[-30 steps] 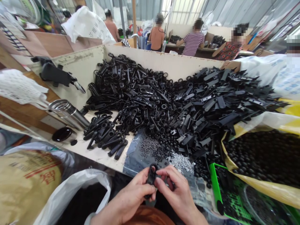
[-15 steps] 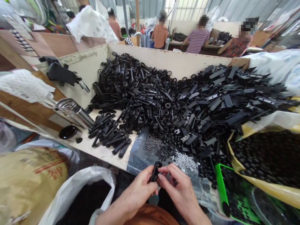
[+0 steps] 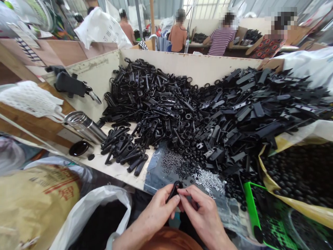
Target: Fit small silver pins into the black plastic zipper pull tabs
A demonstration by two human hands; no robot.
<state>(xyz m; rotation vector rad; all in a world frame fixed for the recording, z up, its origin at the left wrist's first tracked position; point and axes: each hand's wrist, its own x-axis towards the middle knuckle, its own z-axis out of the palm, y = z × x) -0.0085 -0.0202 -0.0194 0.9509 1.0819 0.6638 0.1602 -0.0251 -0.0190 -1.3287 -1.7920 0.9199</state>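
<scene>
Low in the middle of the head view, my left hand [image 3: 160, 205] is closed around a long black plastic part with a looped end [image 3: 172, 193], tilted with the loop upward. My right hand [image 3: 200, 205] meets it from the right, thumb and fingertips pinched together at the part's side; whatever lies between them is too small to make out. Just beyond both hands, a grey-blue board [image 3: 153, 177] carries small dark pieces [image 3: 170, 162] and a heap of silvery pins [image 3: 209, 181].
Behind are piles of black looped parts [image 3: 145, 90] and flat black pieces [image 3: 249, 93]. A steel flask [image 3: 84, 126] stands left, near a row of black parts [image 3: 127, 149]. A white sack [image 3: 127, 198], a green basket [image 3: 249, 205] and a yellow-edged bag [image 3: 265, 173] flank me. Several people sit farther back.
My left thumb has moved up along the black part, toward my right fingertips. The right hand stays pinched beside it. The whole view has shifted slightly.
</scene>
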